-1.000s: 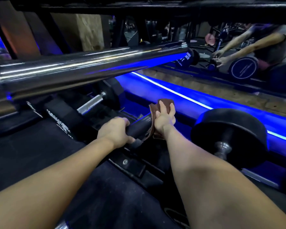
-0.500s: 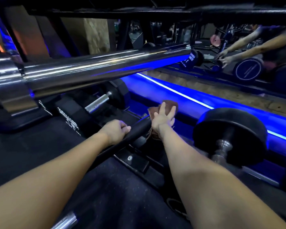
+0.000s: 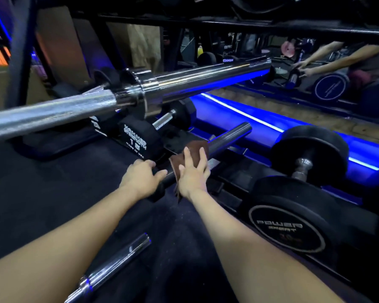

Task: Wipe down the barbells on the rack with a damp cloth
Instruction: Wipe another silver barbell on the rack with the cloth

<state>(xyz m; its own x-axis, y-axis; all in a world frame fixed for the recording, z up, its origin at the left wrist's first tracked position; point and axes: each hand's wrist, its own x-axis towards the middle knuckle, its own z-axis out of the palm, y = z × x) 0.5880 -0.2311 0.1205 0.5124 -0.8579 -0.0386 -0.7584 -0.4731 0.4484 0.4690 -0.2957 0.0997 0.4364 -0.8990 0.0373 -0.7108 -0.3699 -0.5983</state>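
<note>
One head-worn view — looking forward and down, close over both forearms and the low rack (image 3: 234, 184).

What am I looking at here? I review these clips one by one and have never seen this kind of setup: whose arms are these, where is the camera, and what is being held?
There is no machine here. The one picture comes from a wide-angle camera worn on a person's head, looking forward and down along their two bare arms.

The left hand grips a dark bar that lies low and points away from the camera. The right hand presses a brown cloth against that bar, fingers fairly straight.

Above runs a big chrome barbell. To the right sit black dumbbells, one marked POWER SPORT. Another chrome bar lies near the camera. A blue light strip glows behind, and a mirror repeats the arms.
</note>
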